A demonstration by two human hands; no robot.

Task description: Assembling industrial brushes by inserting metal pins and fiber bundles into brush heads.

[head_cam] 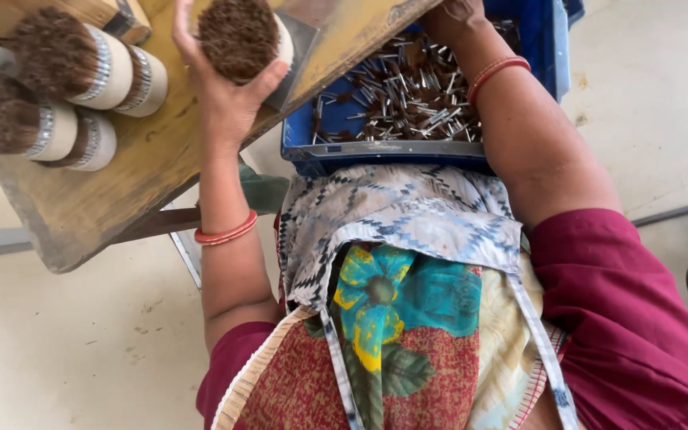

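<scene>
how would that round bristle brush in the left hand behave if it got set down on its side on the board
The round brush in the left hand looks cylindrical, so on its side it would probably roll, more so as the wooden board appears tilted. Its dense brown bristles likely flex; the pale banded base looks stiff.

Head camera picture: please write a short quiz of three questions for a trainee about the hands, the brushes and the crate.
1. True or false: the left hand holds a round brush.
2. What fills the blue crate? A. metal nails B. sand C. water
3. How many finished brushes lie on the wooden board?

Key: 1 true. 2 A; the right hand reaches in there, mostly hidden. 3 four.
</scene>
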